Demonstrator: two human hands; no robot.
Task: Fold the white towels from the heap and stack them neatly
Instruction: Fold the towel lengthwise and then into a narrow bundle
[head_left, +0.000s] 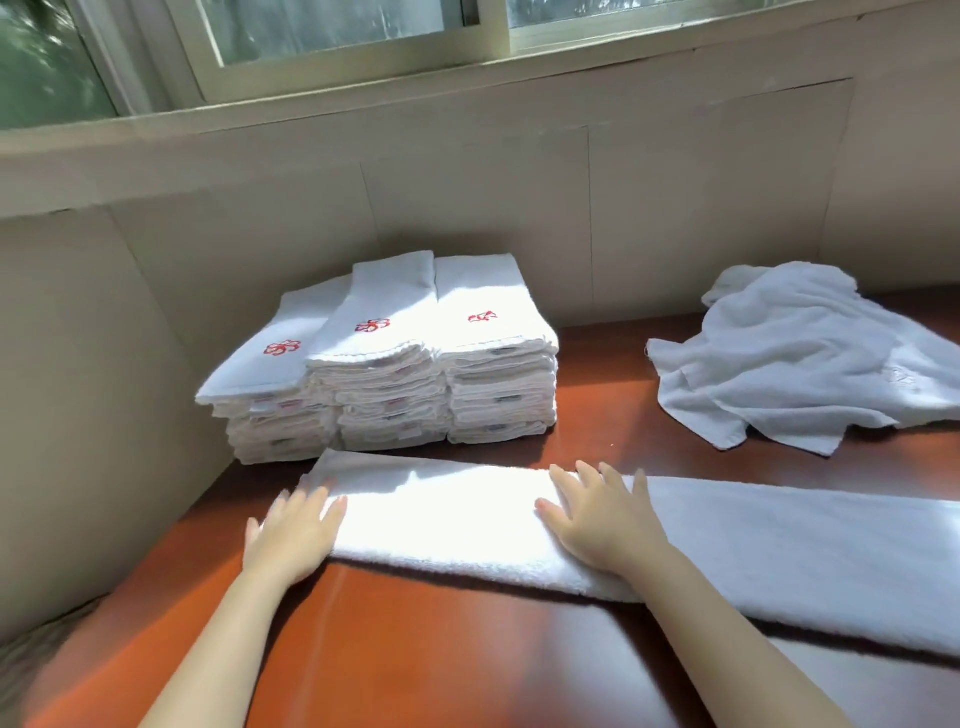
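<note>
1. Both forearms reach in over the red-brown wooden table (441, 654). The left hand (293, 535) and the right hand (602, 514) lie palm down with fingers straight and spread, gripping nothing.
2. They press on a white towel strip (441, 519), folded lengthwise. It runs from the left hand across the table and out of view on the right. The left hand sits at its left end and the right hand further along.
3. Between the hands the cloth looks thicker, as if doubled over. The step in hand appears to be smoothing that fold flat.
4. To do it well, sweep outward from the middle so trapped air and wrinkles leave through the open edges. Check that the near and far edges of both layers line up before folding again.
5. The next fold should probably match the width of the folded stacks (395, 364). These stand just behind the strip against the wall, in three columns with red embroidered emblems on top.
6. Terry cloth is limp and slides on polished wood, so one palm should anchor while the other moves.
7. The unfolded heap (800, 353) lies at the far right, well apart from the stacks, so more towels remain.
</note>
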